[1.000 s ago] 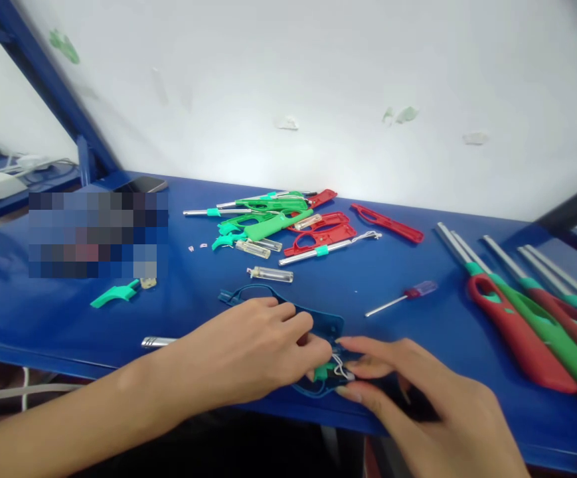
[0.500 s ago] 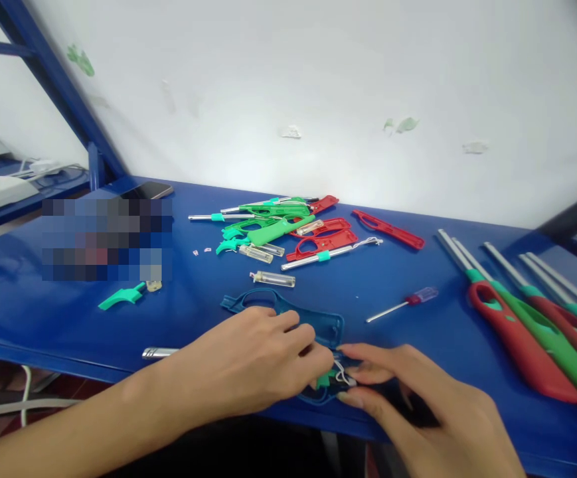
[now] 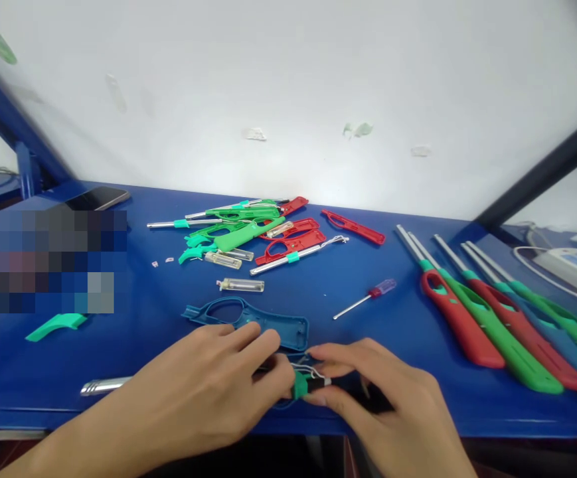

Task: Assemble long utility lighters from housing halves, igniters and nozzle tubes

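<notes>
My left hand [image 3: 218, 378] is closed over an opened blue lighter, its fingertips curled by a green trigger piece [image 3: 300, 385] and mostly hiding the lower blue shell. The lighter's metal barrel [image 3: 105, 386] sticks out left of my wrist. With thumb and fingers, my right hand [image 3: 388, 392] pinches the right end of a dark igniter piece [image 3: 318, 384], where a white wire [image 3: 311, 369] loops out. Just behind my fingers lies the other blue half shell [image 3: 291, 329], hollow side up.
Red and green shells [image 3: 248, 232] are piled toward the wall with metal barrels. A clear fuel tank [image 3: 242, 285] and a screwdriver [image 3: 366, 297] lie nearer. Several assembled lighters [image 3: 497, 318] rest at right. A green trigger [image 3: 56, 325] and a phone [image 3: 101, 198] are at left.
The view has turned right, so things appear further left. The green trigger piece and dark igniter show more clearly between my hands, which stay at the same lighter.
</notes>
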Action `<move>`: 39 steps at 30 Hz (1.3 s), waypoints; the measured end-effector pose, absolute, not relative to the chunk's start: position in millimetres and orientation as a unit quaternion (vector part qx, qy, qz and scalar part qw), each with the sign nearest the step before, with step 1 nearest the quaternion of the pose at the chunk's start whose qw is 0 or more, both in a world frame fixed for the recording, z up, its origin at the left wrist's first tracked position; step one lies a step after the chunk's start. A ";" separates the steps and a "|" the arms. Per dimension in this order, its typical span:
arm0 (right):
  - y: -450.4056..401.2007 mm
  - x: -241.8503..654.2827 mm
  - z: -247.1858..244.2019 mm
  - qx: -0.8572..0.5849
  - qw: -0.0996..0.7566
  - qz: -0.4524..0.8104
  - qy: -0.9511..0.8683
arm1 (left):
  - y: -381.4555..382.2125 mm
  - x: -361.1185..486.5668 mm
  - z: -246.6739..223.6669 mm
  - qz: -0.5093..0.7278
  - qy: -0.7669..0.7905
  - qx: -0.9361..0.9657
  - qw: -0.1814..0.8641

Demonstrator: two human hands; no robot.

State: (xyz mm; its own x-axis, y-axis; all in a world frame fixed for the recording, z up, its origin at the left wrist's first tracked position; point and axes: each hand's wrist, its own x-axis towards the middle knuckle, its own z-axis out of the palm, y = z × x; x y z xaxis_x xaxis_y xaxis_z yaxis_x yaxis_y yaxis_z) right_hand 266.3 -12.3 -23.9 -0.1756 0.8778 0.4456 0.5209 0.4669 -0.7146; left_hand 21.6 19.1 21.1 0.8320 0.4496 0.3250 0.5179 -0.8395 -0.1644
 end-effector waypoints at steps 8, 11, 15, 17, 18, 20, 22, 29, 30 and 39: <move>-8.1 271.1 -3.9 -0.433 0.420 0.188 -0.775 | 10.9 15.7 19.1 -0.209 -0.307 -0.926 0.074; -10.0 269.8 -5.7 -0.434 0.418 0.178 -0.778 | 7.0 9.3 17.5 -0.232 -0.332 -0.914 0.029; -12.7 271.8 -11.6 -0.438 0.403 0.171 -0.785 | -1.8 -3.0 10.4 -0.249 -0.368 -0.896 -0.011; -13.4 273.3 -13.4 -0.436 0.404 0.163 -0.787 | -5.5 -7.8 6.4 -0.250 -0.384 -0.889 -0.021; -13.5 273.9 -13.8 -0.436 0.403 0.160 -0.788 | -6.7 -9.2 4.9 -0.251 -0.389 -0.886 -0.025; -13.6 274.5 -13.8 -0.436 0.399 0.155 -0.792 | -7.4 -9.7 3.1 -0.260 -0.393 -0.881 -0.032; -13.6 274.5 -13.2 -0.434 0.398 0.151 -0.794 | -6.5 -7.4 3.0 -0.267 -0.395 -0.878 -0.032; -13.3 275.3 -12.4 -0.403 0.409 0.136 -0.807 | -1.7 3.9 9.5 -0.241 -0.389 -0.889 -0.008; -13.2 275.5 -12.3 -0.395 0.411 0.135 -0.810 | -1.6 4.8 10.9 -0.232 -0.382 -0.895 0.011; -11.1 272.4 -9.7 -0.360 0.440 0.110 -0.815 | -2.0 7.5 20.4 -0.214 -0.344 -0.903 0.143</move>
State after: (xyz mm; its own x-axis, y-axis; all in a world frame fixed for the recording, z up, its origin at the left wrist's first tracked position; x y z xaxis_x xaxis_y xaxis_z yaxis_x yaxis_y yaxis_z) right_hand 272.4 -11.1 -9.7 -0.3543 0.6835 0.6382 0.4898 0.7170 -0.4960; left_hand 7.5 -2.0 20.4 0.6719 0.5599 0.4848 0.6821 -0.7229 -0.1104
